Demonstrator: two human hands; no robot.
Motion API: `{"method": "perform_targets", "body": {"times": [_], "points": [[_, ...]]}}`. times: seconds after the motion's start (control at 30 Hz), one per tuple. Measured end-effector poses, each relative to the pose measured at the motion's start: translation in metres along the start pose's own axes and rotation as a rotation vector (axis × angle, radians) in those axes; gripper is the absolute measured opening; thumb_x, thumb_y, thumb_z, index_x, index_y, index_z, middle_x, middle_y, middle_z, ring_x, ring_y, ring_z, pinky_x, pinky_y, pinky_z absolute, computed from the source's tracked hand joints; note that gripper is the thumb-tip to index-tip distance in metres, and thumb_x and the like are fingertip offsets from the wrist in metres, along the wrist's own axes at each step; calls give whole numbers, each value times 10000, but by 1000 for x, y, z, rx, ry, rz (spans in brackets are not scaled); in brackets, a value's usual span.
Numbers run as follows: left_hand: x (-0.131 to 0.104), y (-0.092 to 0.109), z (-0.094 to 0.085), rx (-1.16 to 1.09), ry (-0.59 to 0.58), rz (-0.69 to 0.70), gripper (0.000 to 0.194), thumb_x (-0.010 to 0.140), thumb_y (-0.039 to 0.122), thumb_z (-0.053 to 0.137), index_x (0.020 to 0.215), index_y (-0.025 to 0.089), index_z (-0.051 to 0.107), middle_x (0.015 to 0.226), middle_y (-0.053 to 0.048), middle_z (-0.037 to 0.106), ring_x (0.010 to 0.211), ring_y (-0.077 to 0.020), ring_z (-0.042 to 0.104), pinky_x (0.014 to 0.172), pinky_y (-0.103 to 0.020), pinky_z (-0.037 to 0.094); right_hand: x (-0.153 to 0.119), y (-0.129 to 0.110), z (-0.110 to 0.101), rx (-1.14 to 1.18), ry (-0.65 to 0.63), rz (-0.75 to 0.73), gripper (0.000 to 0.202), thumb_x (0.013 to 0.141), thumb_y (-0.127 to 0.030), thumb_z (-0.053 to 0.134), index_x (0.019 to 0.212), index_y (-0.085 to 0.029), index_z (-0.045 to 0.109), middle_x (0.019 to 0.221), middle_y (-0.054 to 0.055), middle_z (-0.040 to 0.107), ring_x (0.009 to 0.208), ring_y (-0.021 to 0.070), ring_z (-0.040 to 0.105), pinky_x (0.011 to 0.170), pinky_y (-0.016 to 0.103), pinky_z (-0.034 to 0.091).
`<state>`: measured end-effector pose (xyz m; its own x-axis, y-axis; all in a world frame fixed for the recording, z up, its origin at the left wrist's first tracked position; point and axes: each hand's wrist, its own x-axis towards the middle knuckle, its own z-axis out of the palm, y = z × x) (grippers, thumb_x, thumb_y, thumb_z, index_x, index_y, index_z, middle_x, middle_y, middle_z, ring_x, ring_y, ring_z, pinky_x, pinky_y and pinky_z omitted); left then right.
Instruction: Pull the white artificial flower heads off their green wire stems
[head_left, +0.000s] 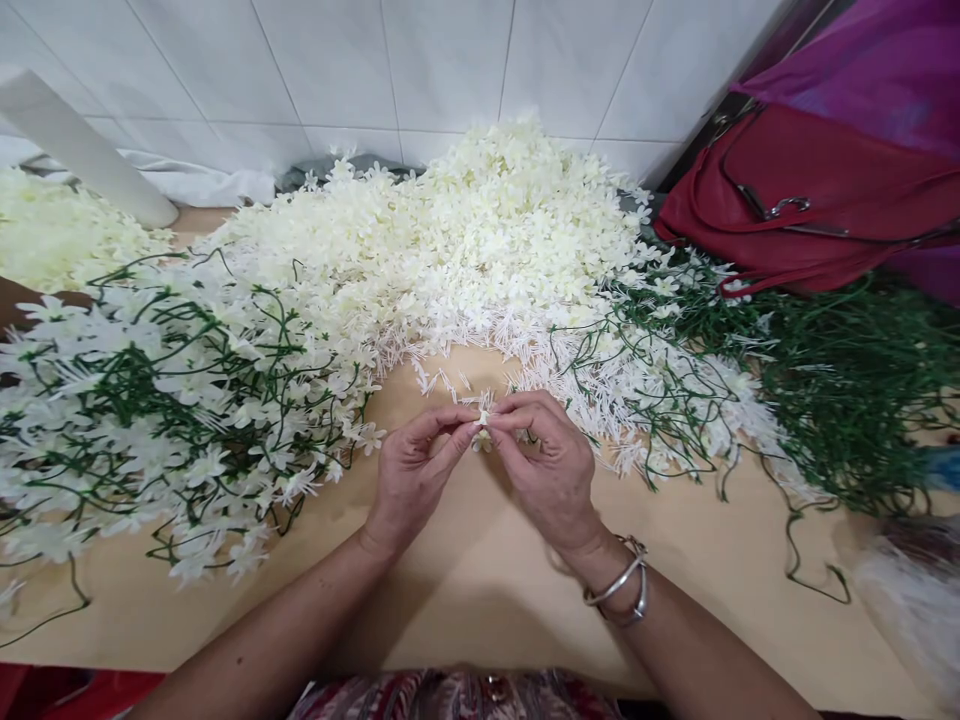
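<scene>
A small white artificial flower (484,418) is pinched between the fingertips of both hands, above the middle of the table. My left hand (420,470) grips it from one side with thumb and forefinger. From the other side my right hand (546,468) does the same, with metal bangles at its wrist. Just beyond the fingers lie loose white stamen pieces (540,378). A large heap of cream-white flower heads (495,220) rises behind them. On the left, white flowers on green stems (202,390) form a thick pile.
Bare green stems (855,370) lie bunched on the right, below a red handbag (817,200) and a purple bag (870,70). A white roll (90,150) leans at the back left. A clear plastic bag (915,590) sits at the right edge. The tiled wall (450,60) bounds the back.
</scene>
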<state>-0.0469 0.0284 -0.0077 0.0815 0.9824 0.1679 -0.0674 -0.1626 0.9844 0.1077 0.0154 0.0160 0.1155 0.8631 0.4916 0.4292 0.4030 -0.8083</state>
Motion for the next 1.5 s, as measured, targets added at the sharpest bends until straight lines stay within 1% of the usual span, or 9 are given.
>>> {"method": "perform_targets", "body": {"times": [0.23,0.57,0.7,0.97,1.07,1.2,1.3,1.37,1.5], "points": [[1,0,0,7,-51,-20,124,940,287,740,1014,196,777,972,-42,798,901,-159,735,880,-254,584,-1,6,1,153,-28,236,90,916,-180,714,980,-243,710,922,17,718,874,179,680,816,325,549],[2,7,0,-29,-67,-87,194,931,349,749,1025,181,772,991,-71,801,921,-195,756,899,-306,610,5,16,-6,207,-109,106,126,950,-162,683,949,-261,761,897,16,677,878,175,657,792,323,529],[4,12,1,-74,1,-120,229,942,380,732,1049,179,756,1042,-80,796,920,-190,767,903,-306,613,7,19,-11,249,-129,170,67,952,-223,697,943,-251,757,989,43,716,953,196,688,835,336,550],[20,34,4,-76,29,-135,273,918,405,746,1055,172,715,1048,-79,787,854,-167,755,836,-294,610,12,12,-21,277,-213,273,80,952,-275,680,907,-227,724,811,5,725,718,153,689,672,269,533],[43,36,11,38,31,-56,253,939,374,706,1092,173,691,1097,-94,773,883,-177,746,813,-290,593,13,11,-24,302,-217,312,89,956,-292,676,910,-220,702,751,-6,701,683,150,682,659,266,525],[89,22,19,486,99,207,194,960,262,638,1137,205,691,1069,-80,742,818,-173,687,755,-304,565,15,12,-28,321,-203,368,91,936,-293,686,898,-210,692,672,-17,685,649,148,661,657,265,527],[118,9,21,756,29,425,249,963,158,556,1161,195,701,1208,-125,676,1016,-238,676,933,-410,559,15,12,-27,363,-254,388,93,913,-290,700,885,-201,698,659,-17,684,629,143,663,644,262,528],[129,3,20,894,1,492,275,952,113,541,1152,201,709,1242,-140,656,1121,-288,645,1013,-474,521,14,11,-25,395,-334,385,103,912,-291,705,865,-199,707,659,-18,677,622,139,660,643,263,536],[131,-1,18,1036,-20,525,228,946,95,547,1044,213,715,1206,-137,659,1121,-322,624,1017,-500,494,10,7,-18,472,-487,387,137,928,-294,692,829,-199,698,707,-16,679,612,123,652,628,252,544]]}}
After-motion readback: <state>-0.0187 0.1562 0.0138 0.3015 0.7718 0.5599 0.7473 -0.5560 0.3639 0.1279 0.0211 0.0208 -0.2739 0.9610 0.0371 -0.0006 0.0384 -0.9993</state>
